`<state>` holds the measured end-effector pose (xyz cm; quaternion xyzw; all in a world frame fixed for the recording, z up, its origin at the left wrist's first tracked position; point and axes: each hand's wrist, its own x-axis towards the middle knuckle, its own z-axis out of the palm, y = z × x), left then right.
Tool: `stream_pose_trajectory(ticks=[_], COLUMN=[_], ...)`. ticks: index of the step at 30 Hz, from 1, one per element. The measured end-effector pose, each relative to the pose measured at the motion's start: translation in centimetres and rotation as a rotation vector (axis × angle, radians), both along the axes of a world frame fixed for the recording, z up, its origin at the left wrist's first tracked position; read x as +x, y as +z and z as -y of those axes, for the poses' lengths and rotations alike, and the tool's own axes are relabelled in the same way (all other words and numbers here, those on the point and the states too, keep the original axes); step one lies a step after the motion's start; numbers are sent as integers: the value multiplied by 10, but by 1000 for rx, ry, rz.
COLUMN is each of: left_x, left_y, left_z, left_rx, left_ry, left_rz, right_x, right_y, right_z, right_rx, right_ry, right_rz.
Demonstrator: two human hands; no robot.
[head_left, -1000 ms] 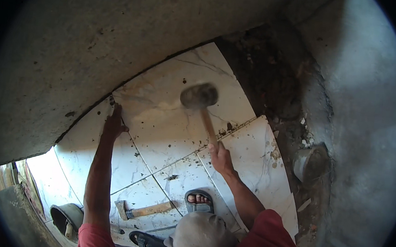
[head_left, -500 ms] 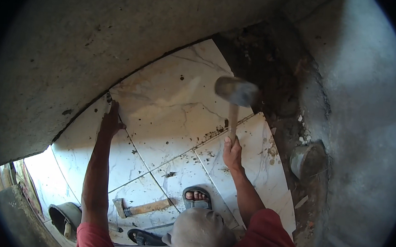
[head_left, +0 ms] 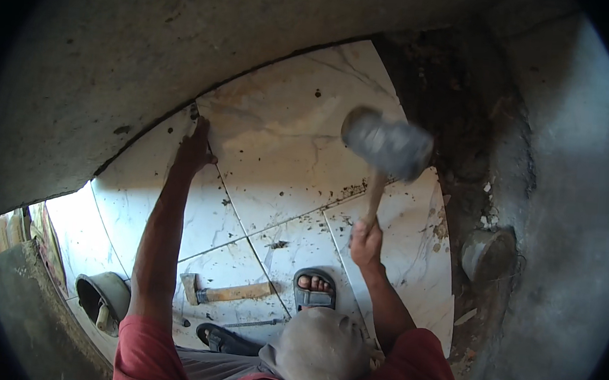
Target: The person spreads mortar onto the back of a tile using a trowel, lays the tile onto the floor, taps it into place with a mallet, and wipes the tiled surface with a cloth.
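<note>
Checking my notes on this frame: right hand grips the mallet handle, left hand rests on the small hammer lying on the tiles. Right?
Not quite. The head view shows the left hand pressed on the tile edge by the wall; the small hammer lies untouched. The right hand does grip the mallet.

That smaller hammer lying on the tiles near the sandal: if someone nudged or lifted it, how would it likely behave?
The small hammer lies flat on the tile floor, so it would probably slide rather than roll. Its dark metal head beside a pale wooden handle suggests it is head-heavy and would tip that way when lifted. It looks stiff and not fragile.
</note>
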<state>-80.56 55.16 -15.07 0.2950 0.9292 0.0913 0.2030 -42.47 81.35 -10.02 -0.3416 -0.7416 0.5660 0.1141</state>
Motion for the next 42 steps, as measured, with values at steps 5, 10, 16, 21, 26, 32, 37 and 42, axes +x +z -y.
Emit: stream_pose_trajectory(ticks=[5, 10, 16, 21, 26, 32, 37, 42], left_x=[11, 3, 8, 17, 9, -4, 7, -2], left_y=[5, 0, -5, 10, 1, -4, -7, -12], left_z=[1, -4, 17, -11, 1, 11, -5, 9], left_rx=[-88, 24, 23, -109, -22, -58, -25, 40], left_ry=[50, 34, 25, 51, 29, -6, 5, 21], left_rz=[32, 23, 70, 76, 94, 4, 38, 81], right_x=[2, 7, 2, 23, 29, 39, 50, 50], right_y=[0, -3, 34, -12, 18, -1, -19, 7], right_z=[17, 40, 43, 31, 10, -9, -30, -39], right_rx=[81, 68, -58, 146, 128, 33, 245, 17], right_ry=[204, 190, 273, 272, 147, 133, -4, -65], right_rz=[225, 76, 159, 377, 37, 192, 106, 147])
